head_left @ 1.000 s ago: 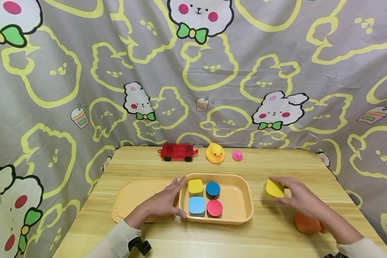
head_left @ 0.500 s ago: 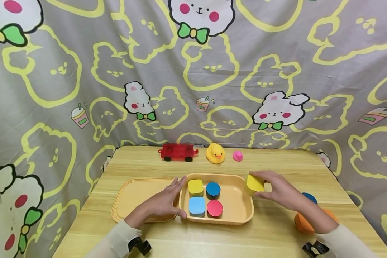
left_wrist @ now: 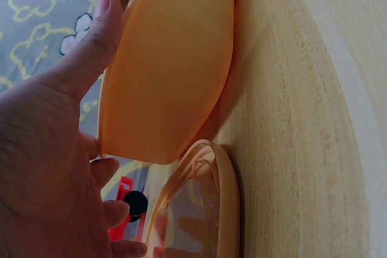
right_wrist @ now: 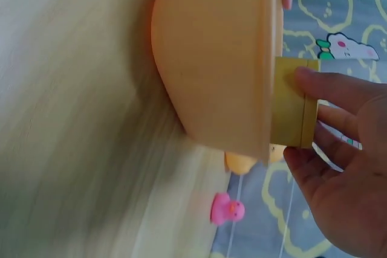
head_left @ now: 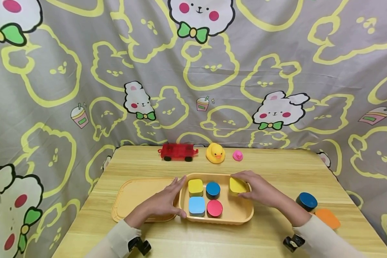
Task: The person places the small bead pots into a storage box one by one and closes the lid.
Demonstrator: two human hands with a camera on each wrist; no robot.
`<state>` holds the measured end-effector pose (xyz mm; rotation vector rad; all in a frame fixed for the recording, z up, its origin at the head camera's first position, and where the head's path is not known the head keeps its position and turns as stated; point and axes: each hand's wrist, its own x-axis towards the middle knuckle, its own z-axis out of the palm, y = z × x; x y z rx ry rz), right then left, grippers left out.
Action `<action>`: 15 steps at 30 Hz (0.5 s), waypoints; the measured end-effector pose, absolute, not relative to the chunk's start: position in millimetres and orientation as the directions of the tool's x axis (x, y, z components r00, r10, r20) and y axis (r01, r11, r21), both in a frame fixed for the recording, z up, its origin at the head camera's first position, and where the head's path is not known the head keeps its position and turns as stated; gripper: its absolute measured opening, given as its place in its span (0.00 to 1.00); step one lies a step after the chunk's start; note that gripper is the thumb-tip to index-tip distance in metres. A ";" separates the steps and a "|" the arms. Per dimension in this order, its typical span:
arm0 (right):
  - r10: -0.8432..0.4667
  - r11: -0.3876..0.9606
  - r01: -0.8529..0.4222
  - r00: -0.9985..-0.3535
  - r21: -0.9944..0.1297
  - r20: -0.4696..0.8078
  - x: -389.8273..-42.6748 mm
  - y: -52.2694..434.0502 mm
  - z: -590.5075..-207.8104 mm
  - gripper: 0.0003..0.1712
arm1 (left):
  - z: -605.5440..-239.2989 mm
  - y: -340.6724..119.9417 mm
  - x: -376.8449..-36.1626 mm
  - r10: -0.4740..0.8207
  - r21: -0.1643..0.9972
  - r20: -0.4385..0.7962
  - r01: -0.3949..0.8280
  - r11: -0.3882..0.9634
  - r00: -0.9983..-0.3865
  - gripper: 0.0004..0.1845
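My right hand (head_left: 259, 188) pinches a yellow square block (head_left: 237, 186) between thumb and fingers, at the right end of a light orange rectangular box (head_left: 219, 221). In the right wrist view this block (right_wrist: 290, 104) sticks up past the box rim. Across the box's left end spreads my left hand (head_left: 162, 203), its thumb at the near corner and its forefinger at the far one. The left wrist view shows that thumb (left_wrist: 94, 46) lying straight along the rim. Inside the box's left half stand a yellow block (head_left: 195, 187), a dark blue round one (head_left: 213, 190), a light blue one (head_left: 196, 206) and a red round one (head_left: 214, 208).
A matching lid (head_left: 138, 195) lies left of the box. Beyond, a red toy wagon (head_left: 178, 152), a yellow duck (head_left: 215, 153) and a small pink duck (head_left: 237, 155) line the back edge. Beside the right forearm are a dark blue round block (head_left: 306, 201) and an orange block (head_left: 328, 219).
My right hand has carried the yellow block leftward from the table to the box's right end. The blue and orange blocks behind the forearm have come into view. The left hand stays in place.
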<state>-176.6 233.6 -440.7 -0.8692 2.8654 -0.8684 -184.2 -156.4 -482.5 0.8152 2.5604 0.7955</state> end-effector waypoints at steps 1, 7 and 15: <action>-0.523 0.690 -0.507 -0.842 -0.516 0.129 -177.7 230.4 -442.5 0.37 | -482.6 -156.4 -184.4 0.610 0.599 -0.145 0.422 0.681 -0.779 0.70; -0.554 0.692 -0.523 -0.827 -0.498 0.098 -182.8 211.4 -452.9 0.37 | -482.8 -156.2 -184.4 0.603 0.595 -0.152 0.415 0.689 -0.783 0.70; -0.550 0.718 -0.516 -0.832 -0.467 0.074 -188.3 193.7 -466.3 0.36 | -482.0 -156.4 -185.0 0.611 0.598 -0.147 0.422 0.681 -0.777 0.70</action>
